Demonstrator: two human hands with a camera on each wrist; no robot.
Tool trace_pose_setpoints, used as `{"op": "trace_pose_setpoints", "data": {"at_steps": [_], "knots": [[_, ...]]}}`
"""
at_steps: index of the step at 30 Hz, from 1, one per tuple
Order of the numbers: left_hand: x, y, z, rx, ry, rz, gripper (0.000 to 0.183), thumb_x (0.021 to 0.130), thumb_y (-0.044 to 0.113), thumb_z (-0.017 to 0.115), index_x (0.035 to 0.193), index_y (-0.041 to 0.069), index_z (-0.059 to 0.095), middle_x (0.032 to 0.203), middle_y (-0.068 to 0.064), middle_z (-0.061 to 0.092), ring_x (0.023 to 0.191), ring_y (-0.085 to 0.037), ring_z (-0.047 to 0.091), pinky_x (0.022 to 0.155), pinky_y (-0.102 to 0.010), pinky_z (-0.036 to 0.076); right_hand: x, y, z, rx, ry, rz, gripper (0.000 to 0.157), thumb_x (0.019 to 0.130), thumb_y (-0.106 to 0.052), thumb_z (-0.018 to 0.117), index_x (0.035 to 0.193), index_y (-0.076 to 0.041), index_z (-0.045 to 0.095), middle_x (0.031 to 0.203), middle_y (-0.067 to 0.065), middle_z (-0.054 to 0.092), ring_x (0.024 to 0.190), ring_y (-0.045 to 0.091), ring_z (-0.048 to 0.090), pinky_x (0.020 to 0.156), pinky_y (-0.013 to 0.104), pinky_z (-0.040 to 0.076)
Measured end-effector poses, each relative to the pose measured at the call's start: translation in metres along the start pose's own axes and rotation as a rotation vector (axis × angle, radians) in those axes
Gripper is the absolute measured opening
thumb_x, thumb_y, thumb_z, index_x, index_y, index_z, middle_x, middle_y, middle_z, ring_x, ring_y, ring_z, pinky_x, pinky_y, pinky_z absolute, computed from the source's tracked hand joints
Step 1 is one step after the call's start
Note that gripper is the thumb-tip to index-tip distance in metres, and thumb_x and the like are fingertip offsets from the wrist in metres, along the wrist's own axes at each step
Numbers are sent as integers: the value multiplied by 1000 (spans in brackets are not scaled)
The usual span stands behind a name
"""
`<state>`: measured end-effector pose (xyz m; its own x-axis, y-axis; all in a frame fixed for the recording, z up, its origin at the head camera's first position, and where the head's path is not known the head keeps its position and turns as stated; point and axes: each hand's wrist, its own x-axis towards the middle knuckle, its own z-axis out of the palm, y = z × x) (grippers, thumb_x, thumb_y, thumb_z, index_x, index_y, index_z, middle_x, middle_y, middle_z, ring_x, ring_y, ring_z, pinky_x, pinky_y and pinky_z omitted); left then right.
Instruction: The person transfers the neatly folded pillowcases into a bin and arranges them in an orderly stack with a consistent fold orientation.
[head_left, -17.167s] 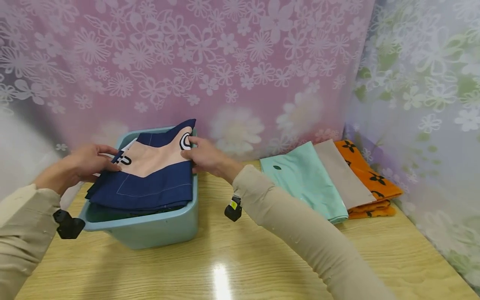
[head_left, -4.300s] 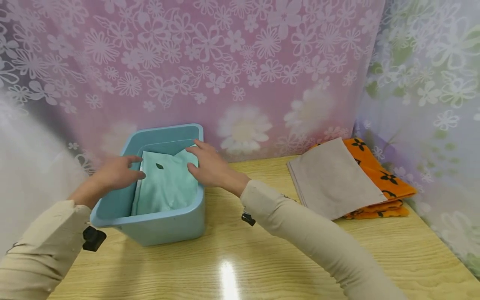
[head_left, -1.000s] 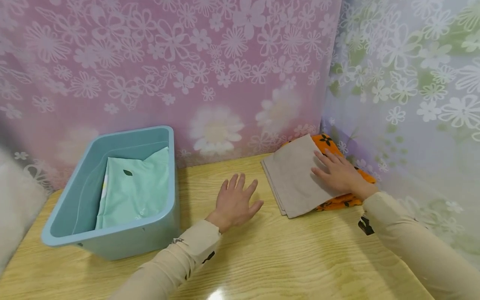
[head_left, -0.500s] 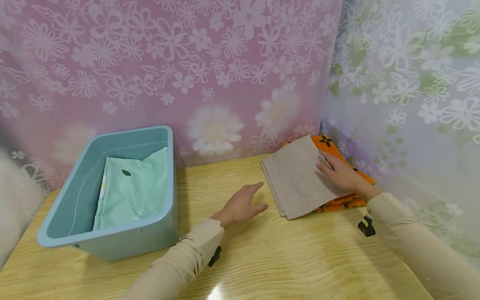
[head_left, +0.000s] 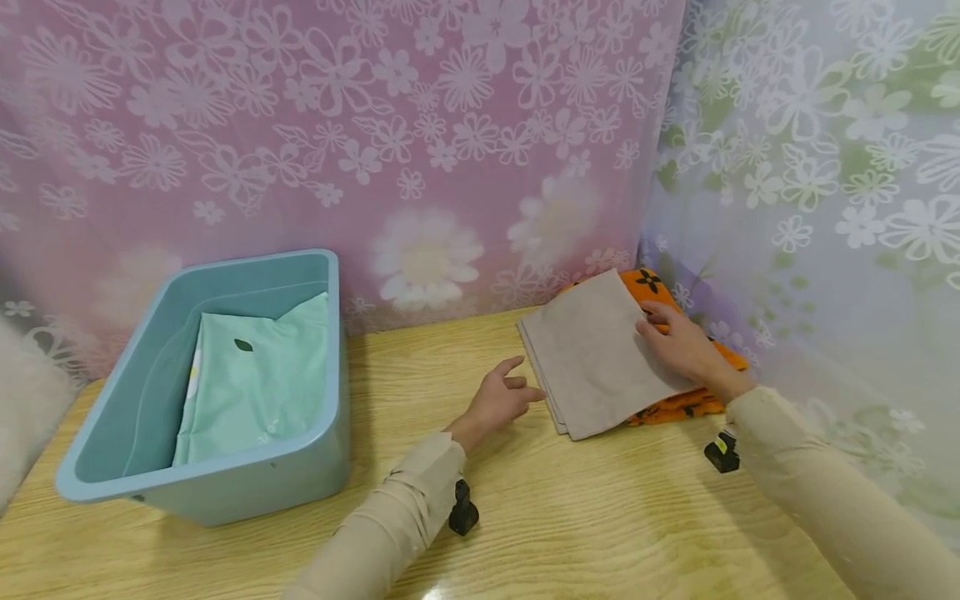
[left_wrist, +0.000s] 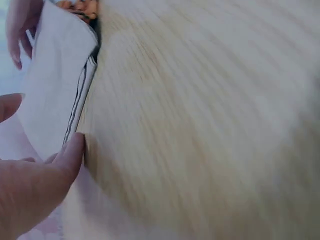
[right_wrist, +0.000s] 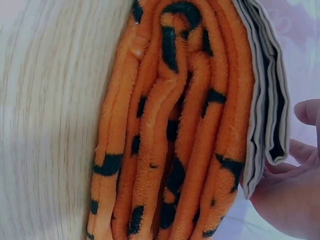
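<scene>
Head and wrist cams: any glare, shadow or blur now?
Head: mostly clear, small glare on the table at the bottom edge, soft shadow below the right sleeve; left wrist: soft and washed out, wood grain smeared; right wrist: orange cloth and grey cloth fairly sharp, folds readable.

The left hand [head_left: 495, 404] has its fingers [head_left: 510, 365] loosely bent and parted. Well to the right of those fingers, the right hand [head_left: 684, 348] holds thumb and forefinger slightly apart. Behind them (both long-sleeved), the left arm [head_left: 386, 517] and right arm [head_left: 832, 483] slant inward.
</scene>
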<state>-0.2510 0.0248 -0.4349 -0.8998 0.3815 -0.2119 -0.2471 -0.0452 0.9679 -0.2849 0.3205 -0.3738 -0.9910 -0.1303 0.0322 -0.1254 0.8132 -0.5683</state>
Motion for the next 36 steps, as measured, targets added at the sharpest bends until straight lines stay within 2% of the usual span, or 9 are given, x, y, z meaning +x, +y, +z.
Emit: {"op": "trace_pose_setpoints", "data": {"at_steps": [2,5,9,13,17,22,26,31,36], "knots": [[4,-1,1,-161,4,-25,76,79,11,66,141,16,23,126,-20,44,73,-11,50,70,-29,43,1,0,1,13,-8,5,63,91,-46,38,141,-10,22,131,24,35,117,40,34,91,56,27],[9,-1,2,-320,-5,-58,80,79,11,66,142,16,18,121,-17,48,77,-13,52,72,-31,43,1,1,2,42,-32,15,63,92,-43,40,141,-8,20,132,26,32,116,41,33,90,57,27],[15,-4,4,-430,0,-67,78,80,11,64,142,18,18,122,-15,46,110,-27,48,90,-43,39,0,4,0,97,-83,38,67,91,-41,44,142,-8,16,131,28,30,111,42,37,87,56,30],[19,-5,9,-528,-17,-45,76,82,12,62,142,21,15,124,-16,44,115,-35,41,91,-50,34,1,6,-1,116,-97,47,68,89,-40,49,142,-12,18,134,26,27,112,41,36,88,55,30],[25,-5,18,-559,-54,-49,83,81,14,64,142,23,8,124,-17,44,114,-37,41,92,-50,34,0,8,0,136,-119,58,71,87,-39,53,143,-13,17,140,23,18,122,42,25,92,56,26],[34,-5,24,-504,-62,-71,87,78,16,67,143,28,9,121,-24,46,108,-36,47,88,-47,38,0,6,2,140,-118,33,71,86,-39,55,143,-17,19,142,20,17,124,41,22,92,57,26],[40,-3,26,-318,-71,-31,81,77,16,69,141,26,20,113,-20,54,98,-35,54,82,-44,43,1,1,4,129,-109,20,64,87,-36,55,141,-18,27,143,17,18,124,40,22,92,57,25],[46,-4,35,-160,0,23,68,78,15,68,137,20,35,115,-14,51,91,-24,57,82,-38,43,4,-1,1,111,-107,55,57,86,-37,56,136,-19,36,143,15,20,126,38,20,93,57,24],[49,-8,43,-195,33,35,64,79,9,65,136,20,36,115,-15,49,90,-20,56,82,-37,43,6,5,-2,140,-105,66,54,85,-37,57,133,-18,41,142,14,22,126,38,20,95,55,23]]}}
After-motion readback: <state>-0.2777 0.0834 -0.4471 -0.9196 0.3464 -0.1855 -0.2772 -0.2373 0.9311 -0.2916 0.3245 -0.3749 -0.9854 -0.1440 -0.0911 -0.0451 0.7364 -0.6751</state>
